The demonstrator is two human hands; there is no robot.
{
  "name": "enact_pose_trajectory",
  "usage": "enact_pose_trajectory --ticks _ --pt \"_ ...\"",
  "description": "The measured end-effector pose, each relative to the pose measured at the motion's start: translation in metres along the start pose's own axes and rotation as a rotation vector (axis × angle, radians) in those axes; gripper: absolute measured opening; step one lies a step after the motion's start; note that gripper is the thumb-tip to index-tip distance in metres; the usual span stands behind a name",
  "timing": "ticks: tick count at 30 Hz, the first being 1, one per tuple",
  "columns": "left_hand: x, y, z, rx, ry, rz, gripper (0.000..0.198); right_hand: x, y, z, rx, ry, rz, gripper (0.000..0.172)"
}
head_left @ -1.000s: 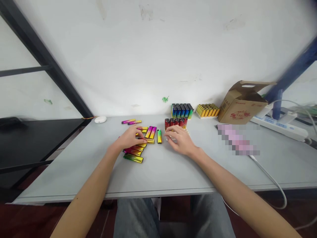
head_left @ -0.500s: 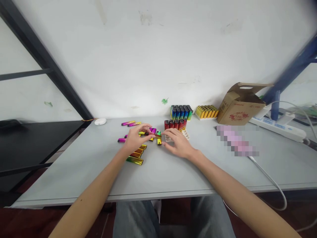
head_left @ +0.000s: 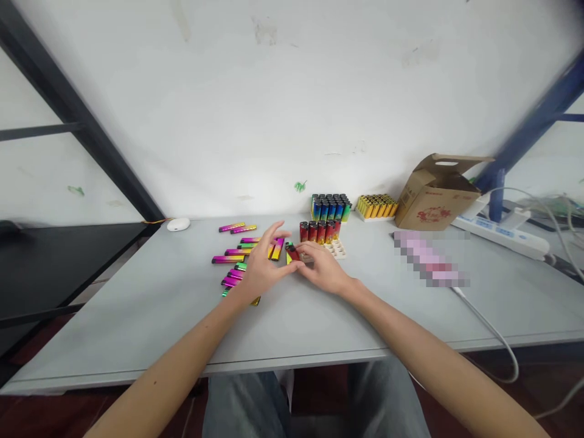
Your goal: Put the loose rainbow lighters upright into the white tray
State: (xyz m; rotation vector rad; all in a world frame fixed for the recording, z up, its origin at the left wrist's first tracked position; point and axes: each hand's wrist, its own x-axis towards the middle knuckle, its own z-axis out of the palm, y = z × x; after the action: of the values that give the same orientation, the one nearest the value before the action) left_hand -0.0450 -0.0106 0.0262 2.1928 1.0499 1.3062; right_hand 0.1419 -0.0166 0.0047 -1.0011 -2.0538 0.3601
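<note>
My right hand [head_left: 325, 267] pinches a red lighter [head_left: 293, 251] by one end, its dark top tilted up to the left. My left hand [head_left: 264, 263] is beside it with fingers spread and its thumb reaching to the lighter's lower end. Right behind my right hand, a white slotted tray [head_left: 338, 248] holds several upright red lighters [head_left: 321, 232]; my fingers hide its front left part. Purple-and-yellow lighters [head_left: 228, 260] lie loose around my left hand, which covers some of them. A green-and-yellow lighter [head_left: 288, 258] lies partly behind the held one.
Along the wall stand a block of blue-green lighters [head_left: 330, 208] and a tray of yellow lighters [head_left: 378, 207]. Further right are an open cardboard box [head_left: 438, 204], a blurred pink object [head_left: 424, 258] with a white cable, and a power strip [head_left: 506, 232]. A white case [head_left: 178, 224] lies back left.
The red lighter has passed from my left hand to my right and turned from lying level to tilted up. My left fingers have spread apart. The view has shifted slightly.
</note>
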Motion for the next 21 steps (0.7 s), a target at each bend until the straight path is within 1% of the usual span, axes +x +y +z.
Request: enact_pose_trajectory --ticks 2,4,7,10,12,14,17,19,21 --pt "0.001 -0.003 -0.002 0.049 0.017 -0.001 0.078 -0.001 0.002 -0.001 0.087 0.029 0.115 0.017" --pt "0.004 -0.007 -0.004 0.070 0.043 -0.018 0.069 0.000 0.003 -0.002 0.282 0.068 0.228 0.019" --pt "0.006 -0.011 -0.006 0.088 0.063 -0.063 0.050 0.003 0.001 -0.003 0.618 0.110 0.352 0.019" --pt "0.007 -0.011 -0.006 0.111 0.052 -0.046 0.026 0.009 -0.001 -0.007 0.879 0.113 0.423 0.013" --pt "0.007 -0.010 -0.005 0.112 0.023 -0.010 0.019 0.011 0.000 -0.012 1.020 0.135 0.434 0.010" --pt "0.006 -0.009 -0.005 0.107 -0.011 0.005 0.021 0.012 0.001 -0.018 1.098 0.153 0.454 0.016" --pt "0.004 -0.009 -0.004 0.111 -0.043 -0.014 0.025 0.012 0.001 -0.027 1.090 0.139 0.510 0.026" --pt "0.004 -0.009 -0.003 0.114 -0.039 -0.031 0.026 0.011 -0.001 -0.032 1.090 0.125 0.544 0.030" --pt "0.004 -0.010 -0.003 0.115 -0.026 -0.034 0.027 0.012 -0.003 -0.035 1.140 0.114 0.571 0.038"
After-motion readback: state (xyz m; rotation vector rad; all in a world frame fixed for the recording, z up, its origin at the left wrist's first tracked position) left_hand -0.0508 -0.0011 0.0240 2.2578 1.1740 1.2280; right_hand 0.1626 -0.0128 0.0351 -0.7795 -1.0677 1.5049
